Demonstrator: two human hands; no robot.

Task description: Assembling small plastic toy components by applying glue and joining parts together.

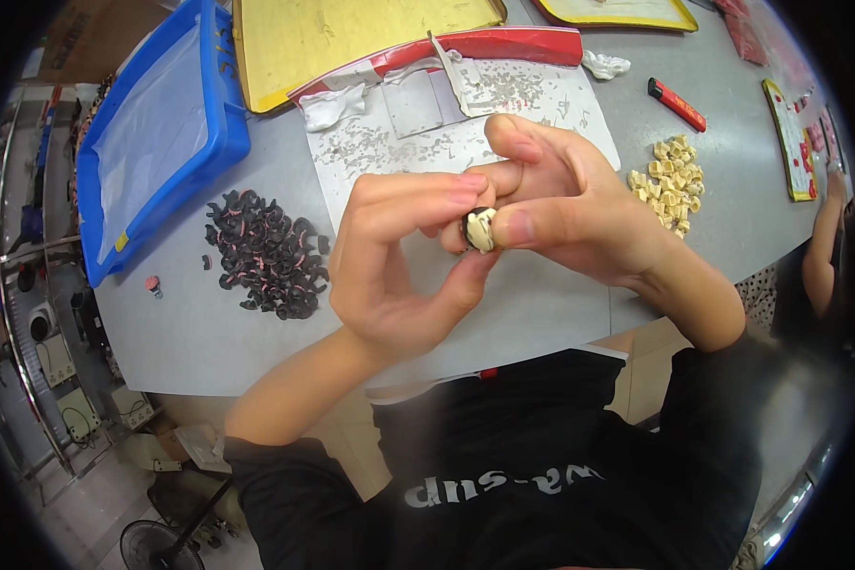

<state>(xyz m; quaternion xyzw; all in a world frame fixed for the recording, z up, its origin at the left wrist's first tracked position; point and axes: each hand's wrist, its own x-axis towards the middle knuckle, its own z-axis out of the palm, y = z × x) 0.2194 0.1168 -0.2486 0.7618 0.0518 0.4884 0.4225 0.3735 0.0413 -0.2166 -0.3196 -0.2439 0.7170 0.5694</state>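
Note:
A small cream-and-black moulded piece (481, 230) is pinched between my two hands above the middle of the table. My left hand (399, 252) grips its dark side with thumb and fingertips. On the cream side presses the thumb of my right hand (579, 204), its other fingers curled behind. To the left lies a heap of small black curved parts with pink edges (268, 255). Small hollow cream parts (670, 183) are piled to the right. Fingers hide part of the held piece.
Behind my hands is a white sheet (579, 119) scattered with grey bits, beside crumpled tissue (334, 106). A blue tray (228, 133) stands left, a yellow tray (370, 38) at the back. A red lighter (677, 104) lies right; another person's arm (820, 256) shows far right.

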